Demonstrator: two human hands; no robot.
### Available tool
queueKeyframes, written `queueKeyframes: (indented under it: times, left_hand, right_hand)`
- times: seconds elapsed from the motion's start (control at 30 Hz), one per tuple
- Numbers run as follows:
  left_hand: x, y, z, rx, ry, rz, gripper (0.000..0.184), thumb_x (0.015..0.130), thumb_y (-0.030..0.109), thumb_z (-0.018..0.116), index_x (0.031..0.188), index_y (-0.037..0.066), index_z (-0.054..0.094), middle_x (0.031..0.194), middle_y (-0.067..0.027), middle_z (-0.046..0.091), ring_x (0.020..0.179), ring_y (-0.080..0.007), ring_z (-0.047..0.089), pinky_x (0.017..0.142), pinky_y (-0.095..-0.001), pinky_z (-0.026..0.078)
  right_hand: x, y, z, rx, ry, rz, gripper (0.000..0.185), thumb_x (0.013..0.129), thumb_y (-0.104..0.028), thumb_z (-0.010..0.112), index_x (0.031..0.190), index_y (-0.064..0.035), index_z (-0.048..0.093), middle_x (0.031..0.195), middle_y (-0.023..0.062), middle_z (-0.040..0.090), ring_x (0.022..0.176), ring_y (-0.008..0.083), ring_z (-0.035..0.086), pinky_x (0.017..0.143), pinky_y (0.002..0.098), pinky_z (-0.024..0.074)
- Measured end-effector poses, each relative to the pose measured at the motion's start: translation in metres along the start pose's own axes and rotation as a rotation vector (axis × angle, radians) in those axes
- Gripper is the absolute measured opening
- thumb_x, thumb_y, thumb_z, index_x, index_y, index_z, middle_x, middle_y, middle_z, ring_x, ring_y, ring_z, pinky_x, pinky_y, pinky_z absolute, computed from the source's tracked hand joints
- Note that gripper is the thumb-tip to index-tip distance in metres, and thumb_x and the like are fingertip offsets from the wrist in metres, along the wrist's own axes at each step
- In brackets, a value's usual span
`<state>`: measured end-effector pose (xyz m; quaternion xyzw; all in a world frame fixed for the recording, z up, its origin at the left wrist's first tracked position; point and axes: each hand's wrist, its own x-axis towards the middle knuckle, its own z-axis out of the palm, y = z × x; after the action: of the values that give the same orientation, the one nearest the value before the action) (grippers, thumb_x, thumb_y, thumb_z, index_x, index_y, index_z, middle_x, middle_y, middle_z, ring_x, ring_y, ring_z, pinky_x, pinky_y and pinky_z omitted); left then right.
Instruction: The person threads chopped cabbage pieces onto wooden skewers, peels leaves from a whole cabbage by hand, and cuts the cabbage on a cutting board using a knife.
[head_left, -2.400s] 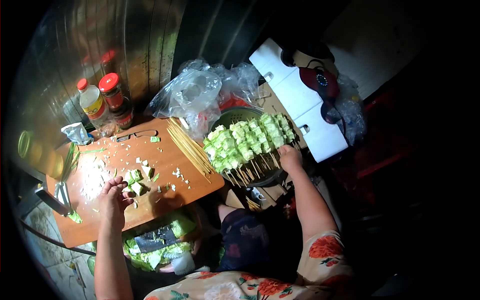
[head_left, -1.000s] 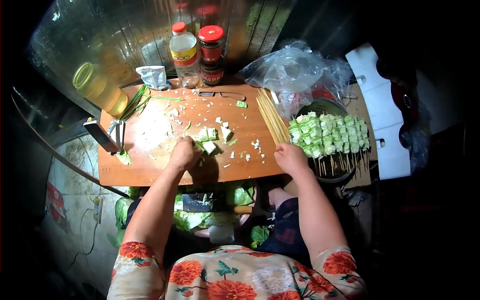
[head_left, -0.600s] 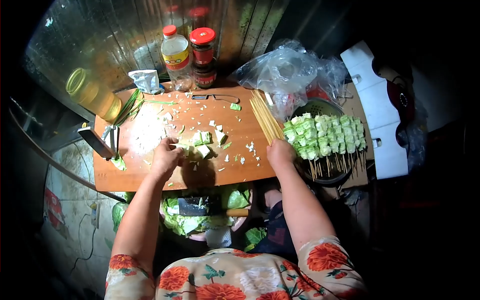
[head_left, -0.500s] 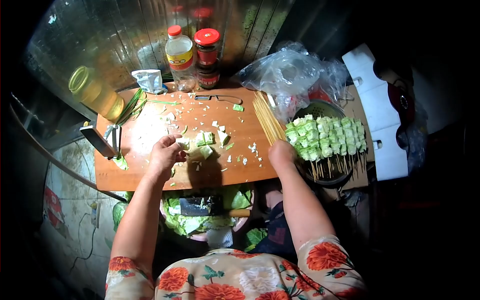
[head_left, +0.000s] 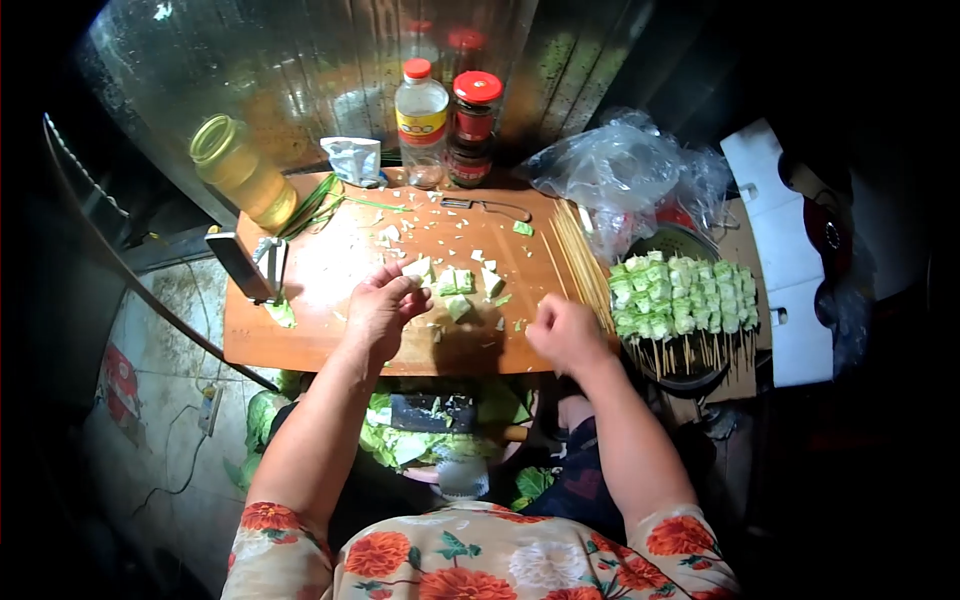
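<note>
My left hand [head_left: 385, 305] is closed in a pinch on a pale cabbage piece [head_left: 419, 269] above the wooden board [head_left: 320, 330]. Several more cut cabbage pieces [head_left: 456, 282] lie just right of it. My right hand [head_left: 568, 335] is a loose fist over the board's right front edge; what its fingers hold, if anything, is hidden. Beside it, a fan of thin bamboo skewers [head_left: 583, 260] rests on the board. Further right, rows of skewered cabbage [head_left: 684, 297] lie across a dark round pan [head_left: 690, 380].
Along the back stand a clear bottle [head_left: 422, 125], stacked red-lidded jars [head_left: 475, 130] and a tilted jar of yellow liquid [head_left: 245, 175]. A peeler [head_left: 485, 207] lies on the board, a phone [head_left: 238, 265] at its left. Below sits a cleaver [head_left: 432, 412] over a basin of cabbage leaves [head_left: 400, 447].
My right hand has moved away from the skewer bundle, leftward and toward the cut cabbage. My left hand has taken up a cabbage piece. The view has shifted, moving the scene rightward.
</note>
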<state>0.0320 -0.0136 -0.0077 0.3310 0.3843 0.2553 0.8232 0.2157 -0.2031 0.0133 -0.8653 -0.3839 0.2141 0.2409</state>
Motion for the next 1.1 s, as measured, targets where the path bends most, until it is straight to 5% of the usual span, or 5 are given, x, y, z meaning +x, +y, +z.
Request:
queueKeyframes:
  times: [0.43, 0.5, 0.63, 0.9, 1.1]
  left_hand:
    - [0.002, 0.008, -0.012, -0.041, 0.089, 0.103, 0.034, 0.087, 0.001, 0.057, 0.121, 0.001, 0.055, 0.091, -0.0073, 0.064, 0.073, -0.0156, 0.062, 0.070, -0.0304, 0.057]
    - [-0.001, 0.011, -0.008, -0.021, 0.076, 0.129, 0.033, 0.086, -0.001, 0.058, 0.119, -0.001, 0.054, 0.088, -0.0074, 0.063, 0.072, -0.0163, 0.062, 0.069, -0.0306, 0.057]
    - [-0.005, 0.010, -0.004, 0.117, 0.058, 0.225, 0.026, 0.087, -0.001, 0.055, 0.113, 0.002, 0.059, 0.094, -0.0055, 0.064, 0.073, -0.0150, 0.063, 0.071, -0.0304, 0.056]
    - [-0.011, 0.005, 0.004, 0.275, -0.005, 0.347, 0.026, 0.084, -0.007, 0.057, 0.109, 0.000, 0.059, 0.096, -0.0063, 0.062, 0.072, -0.0151, 0.063, 0.067, -0.0275, 0.054]
    - [-0.019, -0.012, 0.013, 0.314, -0.116, 0.275, 0.024, 0.083, -0.008, 0.058, 0.106, -0.001, 0.059, 0.092, -0.0081, 0.063, 0.072, -0.0148, 0.063, 0.065, -0.0264, 0.054]
  right_hand:
    - [-0.049, -0.065, 0.023, 0.235, -0.064, -0.203, 0.010, 0.073, -0.013, 0.061, 0.073, -0.0062, 0.054, 0.060, 0.0123, 0.059, 0.055, 0.0290, 0.060, 0.054, 0.0367, 0.0479]
    - [-0.050, -0.066, 0.029, 0.341, -0.008, -0.229, 0.009, 0.073, -0.005, 0.059, 0.070, -0.0057, 0.051, 0.048, 0.0015, 0.044, 0.044, 0.0060, 0.040, 0.045, 0.0256, 0.0350]
    - [-0.051, -0.068, 0.026, 0.317, -0.086, -0.155, 0.011, 0.075, -0.012, 0.062, 0.073, -0.0051, 0.053, 0.058, 0.0110, 0.057, 0.051, 0.0220, 0.058, 0.052, 0.0334, 0.0465]
    - [-0.058, -0.064, 0.043, 0.788, -0.155, -0.050, 0.012, 0.086, -0.001, 0.058, 0.077, -0.0043, 0.051, 0.063, -0.0075, 0.048, 0.056, -0.0011, 0.041, 0.048, 0.0179, 0.0331]
    - [-0.055, -0.057, 0.048, 0.933, -0.130, -0.062, 0.009, 0.089, -0.005, 0.056, 0.081, -0.0054, 0.052, 0.065, -0.0043, 0.050, 0.055, 0.0024, 0.045, 0.048, 0.0190, 0.0369]
